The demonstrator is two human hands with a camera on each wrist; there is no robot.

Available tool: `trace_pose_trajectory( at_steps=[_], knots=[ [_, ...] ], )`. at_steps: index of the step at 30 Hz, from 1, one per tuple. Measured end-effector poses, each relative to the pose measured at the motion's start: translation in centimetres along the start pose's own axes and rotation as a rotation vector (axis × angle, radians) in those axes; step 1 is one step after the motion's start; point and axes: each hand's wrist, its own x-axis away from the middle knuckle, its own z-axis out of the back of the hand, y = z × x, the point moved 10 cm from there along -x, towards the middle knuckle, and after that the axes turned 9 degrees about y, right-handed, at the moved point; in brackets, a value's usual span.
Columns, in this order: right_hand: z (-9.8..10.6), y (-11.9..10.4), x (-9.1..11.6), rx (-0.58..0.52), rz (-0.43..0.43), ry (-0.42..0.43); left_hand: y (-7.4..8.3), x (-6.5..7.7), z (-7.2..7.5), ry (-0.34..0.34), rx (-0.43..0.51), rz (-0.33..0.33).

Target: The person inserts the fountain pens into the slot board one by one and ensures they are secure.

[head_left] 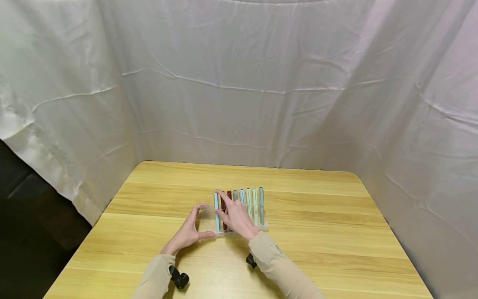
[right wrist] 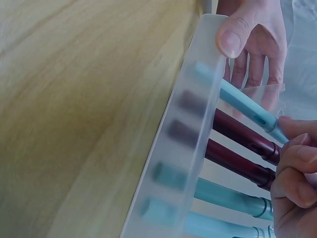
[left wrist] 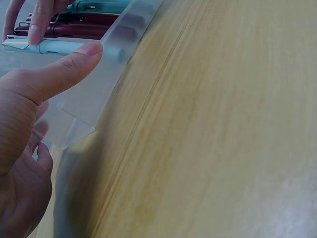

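A clear, frosted plastic pen stand (head_left: 207,219) holds a row of several capped pens. My left hand (head_left: 188,233) grips its left end, thumb over the front lip and fingers behind. With thumb and index finger, my right hand (head_left: 239,219) pinches the leftmost light blue pen (head_left: 217,222) near its cap; its lower end lies behind the frosted lip (right wrist: 166,148). Beside that pen are two dark red pens (right wrist: 237,131), then a teal pen (right wrist: 230,198) and another light blue one (right wrist: 218,225), partly covered by the right hand in the head view.
Two light green pens (head_left: 255,207) and a grey-green pen (head_left: 262,207) fill the right end of the stand. The wooden table (head_left: 317,232) extends around it. Pale curtains (head_left: 242,116) hang behind and along both sides.
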Motion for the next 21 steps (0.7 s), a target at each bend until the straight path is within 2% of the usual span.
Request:
trace_pose_trajectory(
  at_steps=[11, 21],
  knots=[
    [0.15, -0.1, 0.11, -0.036, 0.005, 0.01, 0.11, 0.02, -0.07, -0.003, -0.001, -0.005],
    [0.75, -0.04, 0.71, -0.158, -0.032, -0.005, 0.3, 0.05, 0.05, 0.005, -0.009, -0.026]
  ],
)
